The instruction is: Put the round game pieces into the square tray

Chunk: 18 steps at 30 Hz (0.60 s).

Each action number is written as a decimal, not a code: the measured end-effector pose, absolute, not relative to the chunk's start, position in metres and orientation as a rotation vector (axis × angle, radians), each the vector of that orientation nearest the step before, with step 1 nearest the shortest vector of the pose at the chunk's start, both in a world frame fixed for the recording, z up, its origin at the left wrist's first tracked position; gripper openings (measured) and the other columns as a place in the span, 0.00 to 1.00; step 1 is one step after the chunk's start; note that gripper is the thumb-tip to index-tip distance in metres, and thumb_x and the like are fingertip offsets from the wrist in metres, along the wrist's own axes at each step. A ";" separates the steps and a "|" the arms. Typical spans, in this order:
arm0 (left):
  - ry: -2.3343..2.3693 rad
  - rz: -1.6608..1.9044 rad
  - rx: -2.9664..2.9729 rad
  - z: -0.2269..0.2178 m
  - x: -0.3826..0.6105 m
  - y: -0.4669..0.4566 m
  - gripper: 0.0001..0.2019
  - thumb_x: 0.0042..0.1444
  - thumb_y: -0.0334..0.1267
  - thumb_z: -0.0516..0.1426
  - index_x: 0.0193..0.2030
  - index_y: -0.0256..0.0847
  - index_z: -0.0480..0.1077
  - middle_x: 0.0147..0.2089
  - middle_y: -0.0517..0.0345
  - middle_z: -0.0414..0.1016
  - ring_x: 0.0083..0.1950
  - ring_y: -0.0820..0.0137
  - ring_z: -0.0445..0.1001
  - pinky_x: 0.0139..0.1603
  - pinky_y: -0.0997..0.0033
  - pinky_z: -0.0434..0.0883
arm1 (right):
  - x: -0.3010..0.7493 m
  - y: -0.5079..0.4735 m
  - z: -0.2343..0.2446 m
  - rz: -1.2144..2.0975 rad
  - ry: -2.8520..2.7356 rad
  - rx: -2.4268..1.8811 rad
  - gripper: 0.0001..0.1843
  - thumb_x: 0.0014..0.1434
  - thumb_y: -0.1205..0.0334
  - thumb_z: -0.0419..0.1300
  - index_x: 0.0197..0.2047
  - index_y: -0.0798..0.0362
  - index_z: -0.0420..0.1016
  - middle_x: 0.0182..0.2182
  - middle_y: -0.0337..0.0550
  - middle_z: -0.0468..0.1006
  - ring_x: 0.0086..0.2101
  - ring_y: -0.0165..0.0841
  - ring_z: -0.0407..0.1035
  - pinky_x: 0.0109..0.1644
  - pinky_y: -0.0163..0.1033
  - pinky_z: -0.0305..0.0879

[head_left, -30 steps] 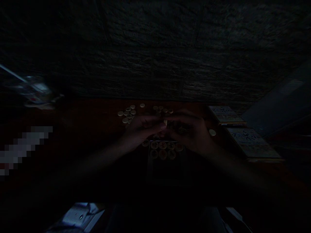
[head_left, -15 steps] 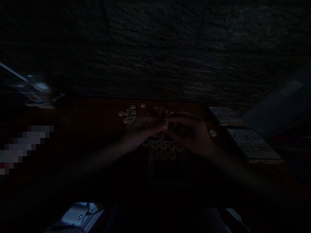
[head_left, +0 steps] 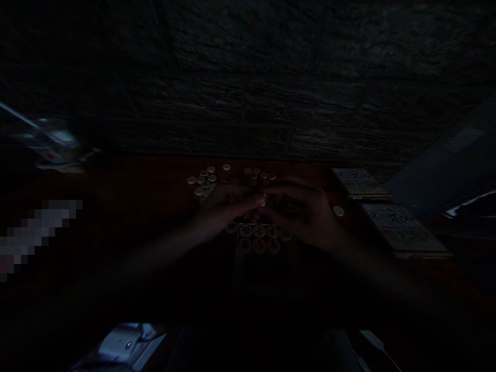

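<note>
Nearest, a dark tray (head_left: 267,274) bears seven xiangqi discs (head_left: 259,231) in rows of four and three; one more (head_left: 231,227) sits just left. Beyond, the left hand (head_left: 222,206) has thumb and fingers clamped on a pale piece (head_left: 264,200), its visible sliver near upright, its facing unclear; less shows than a second ago. The right hand (head_left: 315,212) curls against it; its grip I cannot tell. Two flat boxes (head_left: 403,230) and one disc (head_left: 338,211) lie rightward; farther, at least fourteen loose discs (head_left: 211,169).
</note>
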<state>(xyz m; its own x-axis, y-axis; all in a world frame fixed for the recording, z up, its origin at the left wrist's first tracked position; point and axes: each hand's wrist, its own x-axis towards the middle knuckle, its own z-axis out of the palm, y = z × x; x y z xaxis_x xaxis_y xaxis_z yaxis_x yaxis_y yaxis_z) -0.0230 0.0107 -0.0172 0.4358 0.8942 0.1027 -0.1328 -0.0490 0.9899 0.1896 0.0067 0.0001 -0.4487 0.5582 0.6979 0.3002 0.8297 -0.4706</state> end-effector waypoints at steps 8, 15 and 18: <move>0.759 1.004 1.377 -0.014 -0.023 0.010 0.13 0.57 0.45 0.68 0.42 0.37 0.82 0.33 0.55 0.80 0.31 0.74 0.76 0.35 0.74 0.74 | 0.189 0.007 -0.002 0.414 -2.038 -0.666 0.15 0.58 0.65 0.71 0.49 0.50 0.81 0.41 0.43 0.83 0.38 0.33 0.78 0.42 0.38 0.73; 0.752 0.949 1.317 -0.014 -0.021 0.010 0.16 0.57 0.48 0.68 0.42 0.36 0.81 0.38 0.52 0.82 0.34 0.71 0.78 0.36 0.72 0.74 | 0.188 0.006 0.000 0.377 -2.034 -0.640 0.16 0.57 0.65 0.72 0.49 0.50 0.81 0.39 0.42 0.82 0.37 0.32 0.77 0.41 0.37 0.72; 0.731 0.946 1.334 -0.015 -0.022 0.010 0.15 0.59 0.48 0.66 0.41 0.36 0.81 0.39 0.51 0.82 0.36 0.70 0.78 0.36 0.72 0.74 | 0.188 0.006 0.000 0.381 -2.045 -0.653 0.16 0.58 0.64 0.72 0.50 0.51 0.81 0.39 0.43 0.81 0.36 0.33 0.76 0.39 0.37 0.72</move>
